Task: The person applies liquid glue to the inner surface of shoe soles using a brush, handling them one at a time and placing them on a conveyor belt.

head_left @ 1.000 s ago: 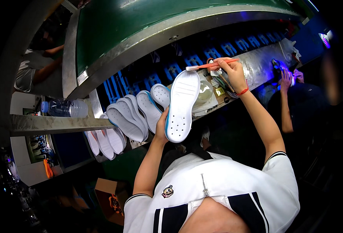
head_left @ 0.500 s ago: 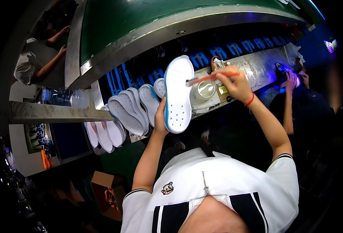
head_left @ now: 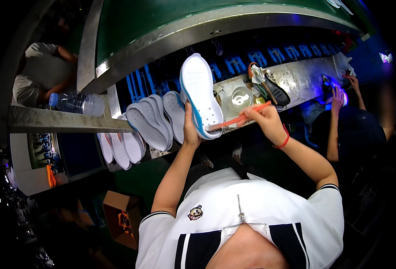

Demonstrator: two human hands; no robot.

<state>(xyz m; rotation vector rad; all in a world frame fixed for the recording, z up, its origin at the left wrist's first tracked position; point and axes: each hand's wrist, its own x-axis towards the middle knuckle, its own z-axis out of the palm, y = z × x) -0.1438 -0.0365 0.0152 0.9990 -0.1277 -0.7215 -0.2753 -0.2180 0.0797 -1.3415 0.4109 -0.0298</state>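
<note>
My left hand (head_left: 191, 129) grips a white shoe sole (head_left: 197, 85) with a blue side edge, held up and tilted with its inner face toward me. Small holes dot the sole's lower part. Closed around an orange-handled brush (head_left: 236, 120), my right hand (head_left: 265, 120) presses the bristle end to the sole's lower end. Beyond that hand, a clear round container (head_left: 240, 97) stands on the bench. To the left of the held sole, several more white soles (head_left: 148, 125) lean in a row along the bench.
Behind the bench (head_left: 299, 78) runs a dark rack with blue parts. A dark sole-shaped piece (head_left: 276, 93) lies right of the container. At left, a clear bottle (head_left: 78, 103) rests on a metal ledge. Another person's hand (head_left: 337, 97) works under blue light at right.
My right hand and the brush have moved down, from the sole's middle edge to its lower end. The sole has shifted slightly up and left and turned, showing more of its blue side.
</note>
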